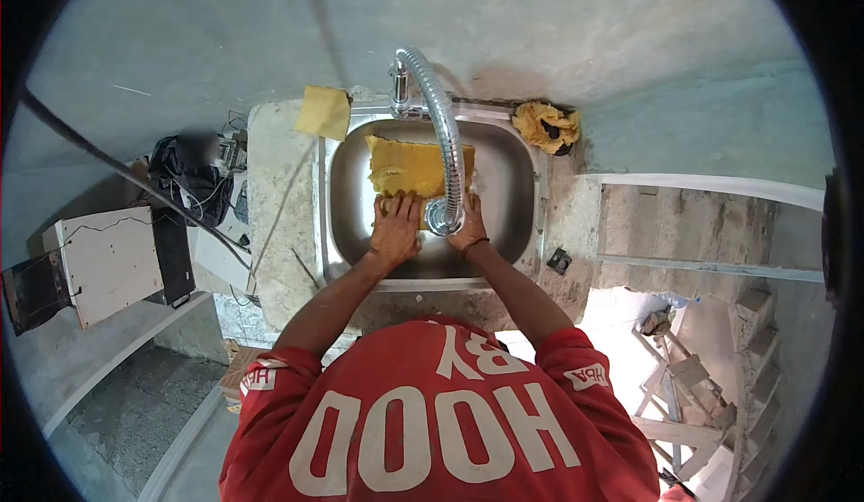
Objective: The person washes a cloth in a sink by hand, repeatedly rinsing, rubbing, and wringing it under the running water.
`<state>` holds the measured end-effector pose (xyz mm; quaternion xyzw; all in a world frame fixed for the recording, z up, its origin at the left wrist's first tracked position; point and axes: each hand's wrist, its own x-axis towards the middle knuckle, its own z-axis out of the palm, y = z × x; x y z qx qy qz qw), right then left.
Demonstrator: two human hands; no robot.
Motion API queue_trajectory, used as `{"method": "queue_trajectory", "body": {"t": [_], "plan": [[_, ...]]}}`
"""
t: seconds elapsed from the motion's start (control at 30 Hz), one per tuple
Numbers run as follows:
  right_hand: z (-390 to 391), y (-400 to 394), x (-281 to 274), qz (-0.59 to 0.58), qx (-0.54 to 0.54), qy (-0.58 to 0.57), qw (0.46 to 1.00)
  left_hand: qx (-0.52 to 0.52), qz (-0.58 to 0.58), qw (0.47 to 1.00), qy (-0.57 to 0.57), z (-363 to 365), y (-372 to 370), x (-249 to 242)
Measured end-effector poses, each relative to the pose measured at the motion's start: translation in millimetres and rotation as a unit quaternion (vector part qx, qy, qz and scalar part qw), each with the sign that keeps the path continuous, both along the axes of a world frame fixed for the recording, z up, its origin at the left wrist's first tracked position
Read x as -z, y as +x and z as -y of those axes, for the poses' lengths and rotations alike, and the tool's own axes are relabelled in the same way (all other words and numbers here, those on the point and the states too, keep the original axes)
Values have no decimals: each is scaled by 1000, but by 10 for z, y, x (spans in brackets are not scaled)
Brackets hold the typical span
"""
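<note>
A yellow cloth (409,165) lies spread in the steel sink (508,187). My left hand (396,227) presses flat on the cloth's near edge, fingers apart. My right hand (469,223) rests at the cloth's right near corner, partly hidden behind the flexible chrome faucet hose (443,124), whose spout (444,217) hangs between my hands. Whether the right hand grips the cloth is hidden.
A yellow sponge (323,111) sits on the concrete counter (274,196) left of the sink. A crumpled yellow rag (546,126) lies at the back right corner. Cables and boxes (193,187) clutter the left. Wooden scraps (688,385) lie below right.
</note>
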<state>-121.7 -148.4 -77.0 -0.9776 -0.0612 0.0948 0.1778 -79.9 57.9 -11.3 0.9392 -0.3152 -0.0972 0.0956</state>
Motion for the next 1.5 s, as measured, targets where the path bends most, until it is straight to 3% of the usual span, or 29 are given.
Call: {"method": "queue_trajectory", "body": {"t": [0.07, 0.13, 0.27, 0.3, 0.37, 0.43, 0.5, 0.53, 0.6, 0.63, 0.67, 0.73, 0.77, 0.83, 0.87, 0.9, 0.93, 1.0, 1.07, 1.13, 1.2, 1.27, 1.33, 1.4, 1.47, 1.5], "plan": [[-54, 114, -29, -5, 46, 73, 996, 48, 38, 997, 46, -80, 36, 207], [-36, 238, -231, -93, -10, -42, 995, 39, 33, 998, 47, -95, 143, 351], [76, 400, -447, -193, -16, -12, 981, 24, -3, 1000, -14, -132, 282, 471], [112, 496, -699, -244, -48, -10, 969, 49, -101, 992, -62, -199, 353, 482], [233, 549, -404, -308, -64, 29, 949, 74, -301, 935, -175, -210, 524, 503], [201, 465, -357, -370, -79, 65, 923, 41, -286, 944, -157, -195, 488, 589], [-80, 121, -593, -142, 50, -31, 988, -3, -231, 961, -152, -192, 378, 641], [-122, 47, -556, -144, 50, -31, 988, -4, -233, 961, -152, -164, 352, 617], [-208, -113, -412, -56, 156, 117, 979, -25, -62, 997, -25, -90, 322, 410], [-273, -156, -676, -40, 166, 129, 977, -39, -181, 983, -10, -51, 482, 164], [-229, -183, -603, -43, 168, 129, 976, -38, -185, 982, -9, -22, 623, 84], [-39, -108, -361, 45, -12, 11, 999, -37, -333, 938, 89, 25, 869, 19], [5, 13, -418, 46, -12, 10, 999, -42, -241, 969, 27, -47, 781, 341], [79, 358, -621, -70, 43, 84, 993, -88, -205, 975, -8, 43, 792, 184], [147, 548, -517, -70, 45, 86, 993, -134, -170, 976, -42, 86, 790, 95], [251, 729, -322, -152, 20, 80, 985, -130, -81, 987, -52, 101, 729, 51], [343, 878, -185, -233, -6, 74, 970, -127, -81, 987, -51, 99, 673, 99], [363, 985, -249, -238, -26, 92, 967, -18, -25, 996, -79, 106, 573, 175], [230, 945, -477, -135, -8, 8, 991, -8, -32, 998, -62, 142, 385, 179], [157, 865, -437, -142, -7, -56, 988, 9, 32, 998, -44, 128, 263, 298], [152, 636, -53, 199, -18, -130, 971, 4, 7, 1000, -14, 85, 276, 330], [137, 565, 21, 172, -26, -161, 971, 34, 48, 998, 14, 69, 416, 470], [84, 570, -371, -13, -13, -109, 994, 32, 94, 995, 1, 87, 554, 497], [128, 724, -530, -3, -15, -134, 991, 50, -2, 996, -71, 53, 799, 442], [212, 957, -660, -156, 20, 1, 988, 52, -40, 994, -86, 68, 1059, 450], [185, 1096, -785, -191, 4, -53, 980, 53, -79, 990, -102, 50, 1142, 473]]}}
